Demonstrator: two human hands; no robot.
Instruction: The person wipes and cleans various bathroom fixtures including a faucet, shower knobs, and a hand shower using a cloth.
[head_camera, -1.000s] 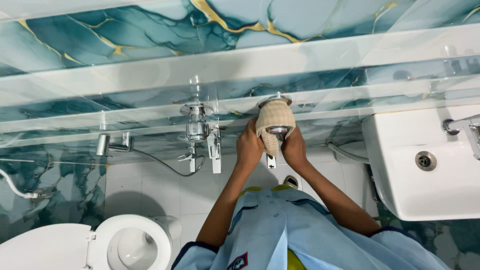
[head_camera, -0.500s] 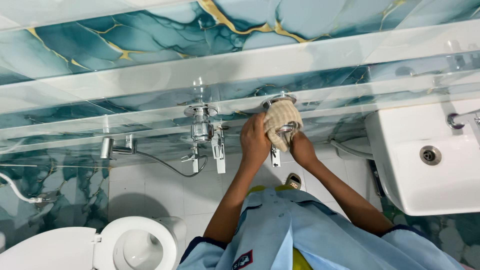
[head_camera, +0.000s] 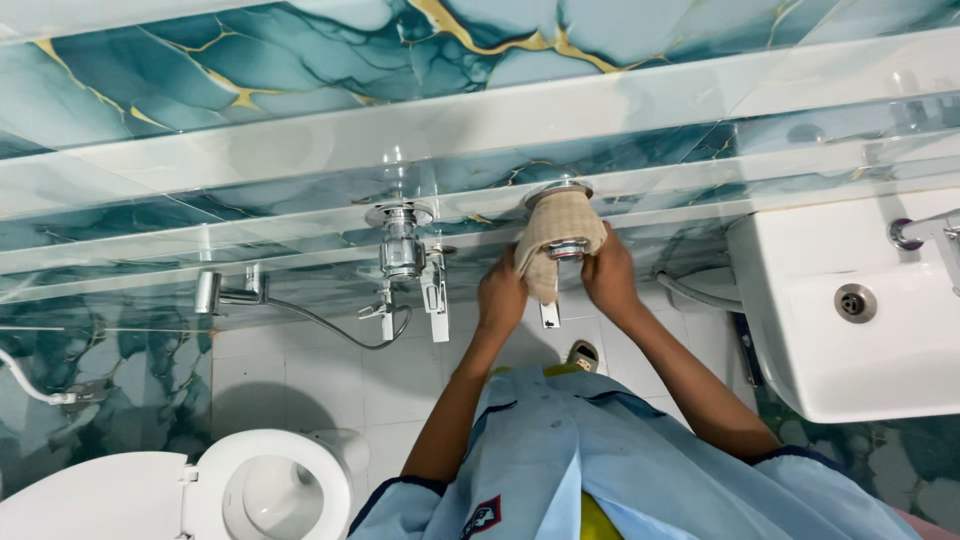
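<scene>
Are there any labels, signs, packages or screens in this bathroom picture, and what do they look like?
Sleeve badge: a small patch on the light blue uniform sleeve at the bottom of the picture, shield-like, dark with red and white.
No packages, signs or screens show elsewhere.

Bathroom, white toilet (head_camera: 265, 490) lower left, white washbasin (head_camera: 850, 310) at right, teal marble wall tiles (head_camera: 250, 60) above, chrome wall taps (head_camera: 405, 255) centre
</scene>
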